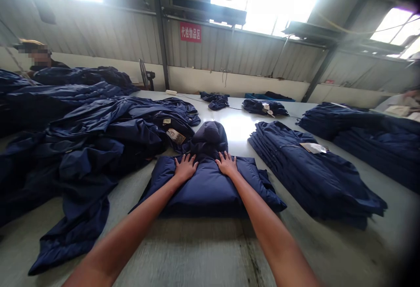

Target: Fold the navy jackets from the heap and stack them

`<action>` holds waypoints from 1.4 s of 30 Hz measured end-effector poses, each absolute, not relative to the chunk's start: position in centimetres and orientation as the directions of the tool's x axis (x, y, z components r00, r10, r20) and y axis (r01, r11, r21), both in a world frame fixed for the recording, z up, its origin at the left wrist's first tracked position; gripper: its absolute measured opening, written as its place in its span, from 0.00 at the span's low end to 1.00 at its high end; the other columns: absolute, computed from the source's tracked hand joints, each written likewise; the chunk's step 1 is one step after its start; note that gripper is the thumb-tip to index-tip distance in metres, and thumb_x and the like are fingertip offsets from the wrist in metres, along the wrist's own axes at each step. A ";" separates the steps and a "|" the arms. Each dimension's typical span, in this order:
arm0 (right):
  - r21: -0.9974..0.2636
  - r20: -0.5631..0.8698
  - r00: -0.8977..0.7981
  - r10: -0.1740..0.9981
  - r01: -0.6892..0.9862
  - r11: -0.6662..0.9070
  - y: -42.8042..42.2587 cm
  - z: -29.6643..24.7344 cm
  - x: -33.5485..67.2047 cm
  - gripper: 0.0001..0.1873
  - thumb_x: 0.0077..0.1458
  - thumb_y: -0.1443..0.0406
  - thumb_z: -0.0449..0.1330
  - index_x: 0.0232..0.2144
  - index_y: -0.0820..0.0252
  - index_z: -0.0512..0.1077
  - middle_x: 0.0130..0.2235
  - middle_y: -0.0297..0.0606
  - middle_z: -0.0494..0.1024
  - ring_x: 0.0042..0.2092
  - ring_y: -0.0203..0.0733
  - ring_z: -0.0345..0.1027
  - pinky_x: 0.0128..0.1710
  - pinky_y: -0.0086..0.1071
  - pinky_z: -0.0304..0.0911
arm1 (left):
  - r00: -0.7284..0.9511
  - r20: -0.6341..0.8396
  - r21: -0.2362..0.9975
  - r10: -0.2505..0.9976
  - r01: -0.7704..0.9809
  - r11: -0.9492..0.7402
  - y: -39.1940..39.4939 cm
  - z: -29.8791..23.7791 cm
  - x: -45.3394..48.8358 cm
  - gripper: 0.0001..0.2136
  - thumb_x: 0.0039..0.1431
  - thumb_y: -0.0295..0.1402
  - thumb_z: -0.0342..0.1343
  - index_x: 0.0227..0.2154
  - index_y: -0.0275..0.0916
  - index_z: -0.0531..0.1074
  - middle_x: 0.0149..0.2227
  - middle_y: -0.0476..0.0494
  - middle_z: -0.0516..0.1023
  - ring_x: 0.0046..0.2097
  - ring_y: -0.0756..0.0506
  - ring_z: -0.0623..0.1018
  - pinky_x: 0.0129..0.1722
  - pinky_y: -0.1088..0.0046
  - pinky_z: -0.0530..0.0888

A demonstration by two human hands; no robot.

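Note:
A folded navy padded jacket (210,188) lies on the grey table (203,252) straight in front of me, its hood (210,136) pointing away. My left hand (185,167) lies flat on the jacket's upper left part, fingers spread. My right hand (226,164) rests flat beside it on the upper right part, fingers also spread. Both palms press on the cloth just below the hood. Neither hand holds anything.
A loose heap of navy jackets (98,138) covers the table's left side. A neat stack of folded jackets (311,173) sits to the right, another stack (367,134) beyond it. Small bundles (265,107) lie at the far end. A person (36,57) stands at far left.

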State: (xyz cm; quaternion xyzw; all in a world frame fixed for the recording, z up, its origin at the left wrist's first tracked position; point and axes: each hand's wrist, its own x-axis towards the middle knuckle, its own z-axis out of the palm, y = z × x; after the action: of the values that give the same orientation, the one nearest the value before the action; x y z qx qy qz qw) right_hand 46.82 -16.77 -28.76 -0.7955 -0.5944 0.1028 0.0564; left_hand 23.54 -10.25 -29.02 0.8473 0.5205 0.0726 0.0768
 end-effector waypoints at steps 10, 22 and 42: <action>-0.226 -0.060 0.236 0.970 0.943 -0.243 -25.1 -28.7 43.4 0.36 0.73 0.47 0.41 0.76 0.54 0.50 0.77 0.48 0.46 0.77 0.58 0.37 0.71 0.60 0.34 | 0.417 0.074 0.188 0.906 0.886 -0.424 -19.7 -28.6 20.7 0.26 0.74 0.45 0.42 0.71 0.45 0.61 0.73 0.35 0.61 0.73 0.30 0.58 0.69 0.34 0.52; -0.364 -0.029 0.279 0.960 0.891 -0.270 -30.8 -24.2 45.7 0.53 0.53 0.43 0.69 0.71 0.64 0.57 0.64 0.58 0.72 0.60 0.63 0.71 0.55 0.45 0.67 | 0.474 -0.147 0.283 0.868 0.861 -0.422 -19.4 -23.6 14.8 0.44 0.55 0.60 0.60 0.66 0.34 0.63 0.60 0.23 0.75 0.58 0.24 0.77 0.54 0.54 0.74; -0.196 0.636 0.200 0.745 0.976 -0.095 -19.0 -8.9 51.1 0.20 0.69 0.57 0.56 0.59 0.56 0.73 0.56 0.48 0.78 0.57 0.55 0.69 0.57 0.43 0.62 | 0.442 0.580 0.282 0.684 0.679 -0.678 -6.5 -7.9 23.2 0.34 0.62 0.45 0.62 0.69 0.45 0.62 0.60 0.39 0.78 0.59 0.34 0.78 0.58 0.59 0.74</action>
State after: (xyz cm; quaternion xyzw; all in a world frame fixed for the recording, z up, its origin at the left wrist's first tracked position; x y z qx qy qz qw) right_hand 51.13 -18.97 -8.91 -0.7143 -0.6025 -0.1926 0.2995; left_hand 23.17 -6.50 -7.91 0.8490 0.4013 0.3436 0.0038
